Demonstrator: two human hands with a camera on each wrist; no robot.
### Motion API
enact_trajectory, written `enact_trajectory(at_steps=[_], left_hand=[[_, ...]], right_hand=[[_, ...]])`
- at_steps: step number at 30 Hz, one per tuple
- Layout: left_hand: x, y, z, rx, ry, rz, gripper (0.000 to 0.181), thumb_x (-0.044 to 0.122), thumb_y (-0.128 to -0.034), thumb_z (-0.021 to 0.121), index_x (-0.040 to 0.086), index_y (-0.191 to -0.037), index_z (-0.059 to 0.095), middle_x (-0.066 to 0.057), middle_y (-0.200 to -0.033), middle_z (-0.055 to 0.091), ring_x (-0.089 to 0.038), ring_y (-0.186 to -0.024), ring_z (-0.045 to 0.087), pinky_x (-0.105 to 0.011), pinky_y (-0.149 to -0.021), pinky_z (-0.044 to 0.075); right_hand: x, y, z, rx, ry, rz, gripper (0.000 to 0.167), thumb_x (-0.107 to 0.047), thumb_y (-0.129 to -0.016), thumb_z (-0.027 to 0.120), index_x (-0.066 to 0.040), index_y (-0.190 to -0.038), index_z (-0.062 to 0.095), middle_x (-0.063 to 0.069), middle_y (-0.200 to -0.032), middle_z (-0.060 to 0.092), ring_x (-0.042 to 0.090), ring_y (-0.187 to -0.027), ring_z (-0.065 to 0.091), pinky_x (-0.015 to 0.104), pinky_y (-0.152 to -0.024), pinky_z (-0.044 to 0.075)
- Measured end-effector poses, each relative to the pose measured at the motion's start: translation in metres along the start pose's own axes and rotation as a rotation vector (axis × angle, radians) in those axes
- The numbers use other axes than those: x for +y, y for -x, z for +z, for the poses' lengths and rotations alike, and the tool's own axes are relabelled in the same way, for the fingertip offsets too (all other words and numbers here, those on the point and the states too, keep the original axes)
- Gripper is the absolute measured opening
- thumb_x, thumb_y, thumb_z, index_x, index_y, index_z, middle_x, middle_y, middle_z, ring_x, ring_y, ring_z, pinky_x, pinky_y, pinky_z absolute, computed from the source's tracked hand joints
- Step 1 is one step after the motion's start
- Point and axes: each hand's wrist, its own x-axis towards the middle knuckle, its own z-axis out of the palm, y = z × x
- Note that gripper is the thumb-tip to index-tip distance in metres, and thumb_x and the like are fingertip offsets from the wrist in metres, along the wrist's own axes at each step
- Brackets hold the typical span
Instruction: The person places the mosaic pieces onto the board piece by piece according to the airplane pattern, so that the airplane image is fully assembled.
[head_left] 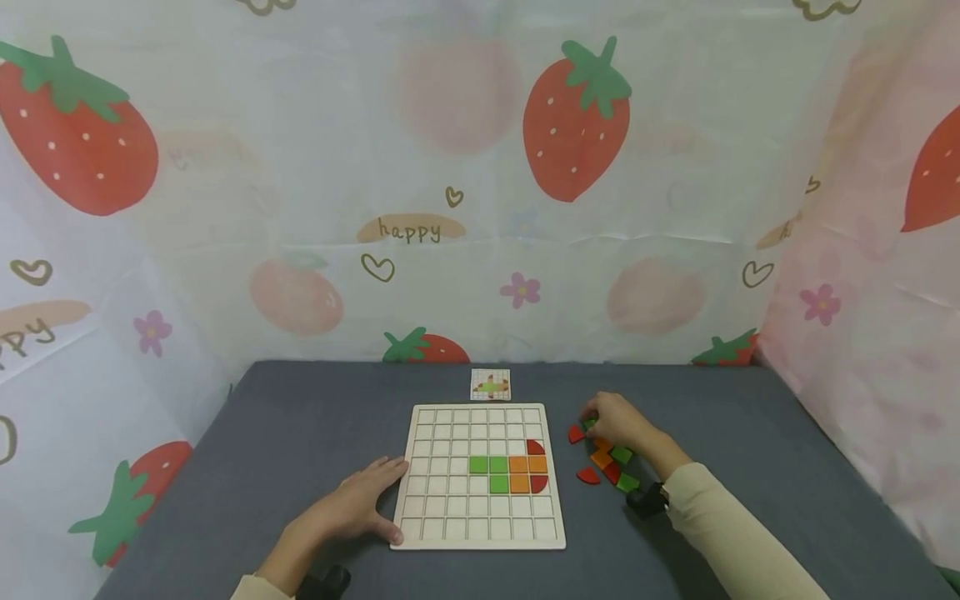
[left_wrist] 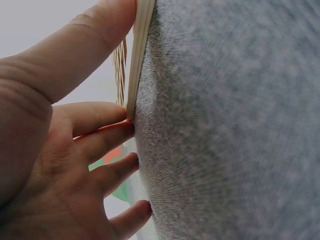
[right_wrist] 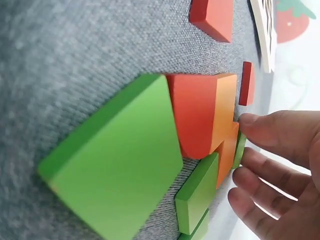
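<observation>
A pale wooden grid board [head_left: 478, 545] lies on the table, with green [head_left: 478, 465], orange [head_left: 519, 483] and red [head_left: 536, 447] pieces set in its right part. My left hand [head_left: 356, 504] spreads along the board's left side, thumb at the near corner and fingertips against the edge. To the right of the board, my right hand [head_left: 618, 423] reaches down to a loose pile. Its thumb and forefinger pinch a green block [right_wrist: 240, 150] at the pile's far end. Beside it lie orange blocks [head_left: 601, 458], other green blocks [head_left: 622, 455] and red rounded pieces [head_left: 588, 476].
A small pattern card [head_left: 491, 385] lies just behind the board. The grey cloth [head_left: 322, 417] covers the table. A printed strawberry curtain [head_left: 465, 167] stands around the back and sides. Dark wrist cameras [head_left: 647, 500] sit at both wrists.
</observation>
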Motion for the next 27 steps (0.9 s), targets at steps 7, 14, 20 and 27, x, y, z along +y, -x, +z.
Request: enact_trajectory(at_steps=[7,14,20,27], left_hand=[[0.0000,0.0003,0.0004,0.006,0.004,0.009,0.105,0.033,-0.0608,0.088,-0.003,-0.147,0.038,-0.021,-0.154,0.037,-0.045,-0.145,0.025,-0.067,-0.111,0.022],[0.0003,0.0007,0.0004,0.008,0.007,0.010,0.105,0.034,-0.0607,0.087,-0.002,-0.147,0.038,-0.021,-0.154,0.037,-0.045,-0.145,0.025,-0.068,-0.111,0.021],[-0.0004,0.0019,0.0005,0.012,0.011,0.030,0.104,0.033,-0.0615,0.087,-0.003,-0.146,0.039,-0.022,-0.154,0.037,-0.046,-0.145,0.025,-0.068,-0.111,0.021],[-0.0004,0.0034,0.0002,0.015,0.013,0.042,0.104,0.033,-0.0620,0.087,-0.004,-0.146,0.039,-0.022,-0.153,0.037,-0.047,-0.145,0.025,-0.069,-0.110,0.021]], right_hand=[[0.0009,-0.0004,0.0006,0.003,0.044,0.002,0.024,-0.002,-0.083,0.069,0.001,-0.107,0.072,0.016,-0.109,0.065,0.033,-0.101,0.064,0.043,-0.081,0.056],[0.0028,-0.0022,0.0009,-0.006,0.057,-0.005,0.026,0.000,-0.081,0.070,0.001,-0.107,0.072,0.017,-0.110,0.066,0.033,-0.100,0.064,0.043,-0.080,0.056],[0.0044,-0.0014,0.0010,0.007,0.065,-0.016,0.025,-0.002,-0.082,0.069,0.002,-0.106,0.072,0.016,-0.107,0.066,0.033,-0.099,0.064,0.044,-0.082,0.056],[0.0047,0.0001,0.0007,0.024,0.061,-0.011,0.024,-0.007,-0.085,0.071,0.000,-0.107,0.072,0.013,-0.104,0.065,0.030,-0.098,0.064,0.044,-0.082,0.055]])
